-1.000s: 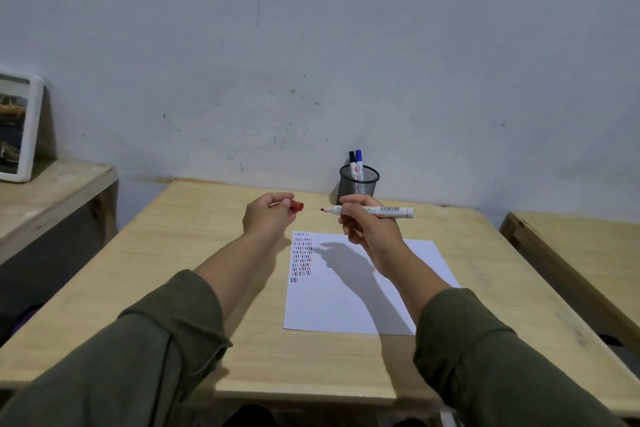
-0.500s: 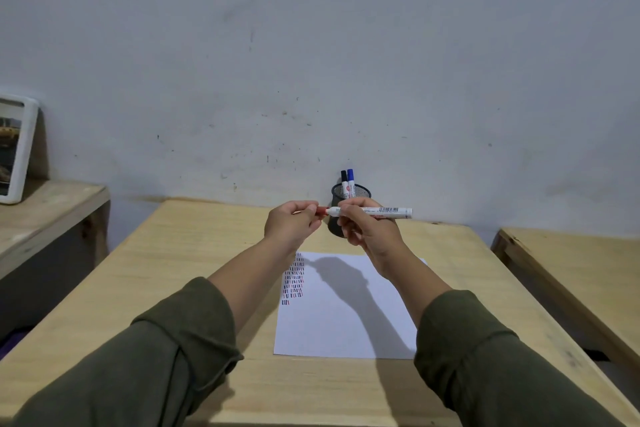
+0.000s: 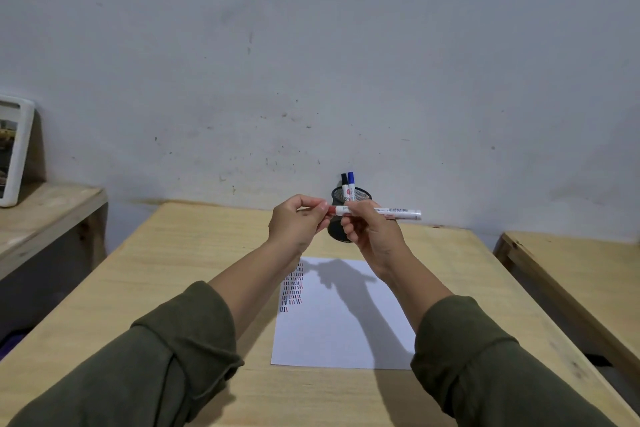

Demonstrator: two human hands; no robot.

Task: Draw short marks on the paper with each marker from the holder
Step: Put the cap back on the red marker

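Note:
My right hand (image 3: 372, 236) holds a white red marker (image 3: 398, 212) level above the table, its body pointing right. My left hand (image 3: 298, 222) pinches the red cap (image 3: 331, 210), which sits on the marker's left end. Behind both hands stands a black mesh holder (image 3: 360, 196) with a black marker (image 3: 344, 185) and a blue marker (image 3: 351, 184) upright in it. The white paper (image 3: 346, 333) lies on the wooden table (image 3: 173, 288) below my hands, with rows of short red, blue and black marks (image 3: 292, 288) near its left edge.
A second wooden table (image 3: 581, 274) stands to the right across a narrow gap. On the left, a lower wooden bench (image 3: 45, 211) carries a white framed picture (image 3: 14, 149) leaning against the grey wall.
My left hand, holding the red cap apart from the marker, moved right to the tip; the cap now sits on the marker's end. Both hands rose slightly.

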